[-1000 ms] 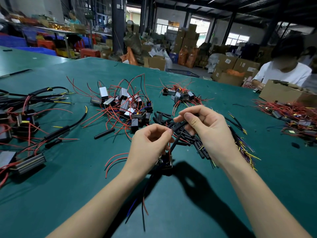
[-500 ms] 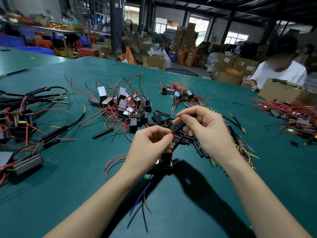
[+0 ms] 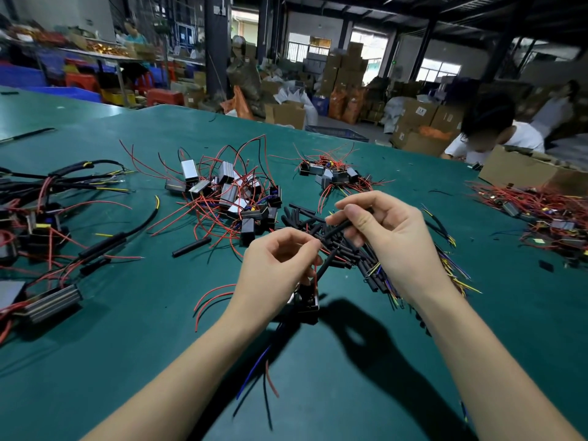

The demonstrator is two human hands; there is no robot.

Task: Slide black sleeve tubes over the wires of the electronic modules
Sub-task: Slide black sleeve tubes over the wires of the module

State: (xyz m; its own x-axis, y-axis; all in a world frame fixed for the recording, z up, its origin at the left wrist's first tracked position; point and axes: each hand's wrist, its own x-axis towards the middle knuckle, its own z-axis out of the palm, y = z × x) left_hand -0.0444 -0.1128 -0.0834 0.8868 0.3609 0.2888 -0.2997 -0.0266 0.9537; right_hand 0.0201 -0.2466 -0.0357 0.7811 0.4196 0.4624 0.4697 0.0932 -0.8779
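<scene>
Above the green table my right hand (image 3: 391, 240) pinches a black sleeve tube (image 3: 335, 232) between thumb and forefinger. My left hand (image 3: 280, 265) pinches the red wire at the tube's lower end. A small black module (image 3: 307, 302) hangs just under my left hand, with blue, red and black wires trailing toward me. A second sleeved lead (image 3: 326, 264) runs from the module up between my hands. A heap of loose black sleeve tubes (image 3: 318, 218) lies just behind my hands.
A pile of modules with red wires (image 3: 229, 192) lies ahead left, a smaller pile (image 3: 334, 175) farther back. Sleeved assemblies (image 3: 47, 218) cover the left side. Another wire heap (image 3: 541, 211) and a cardboard box (image 3: 525, 173) sit right, beside a seated person (image 3: 496, 135).
My hands have drawn slightly apart, the right one rising with the tube. The module's trailing wires swing a little under my left hand.
</scene>
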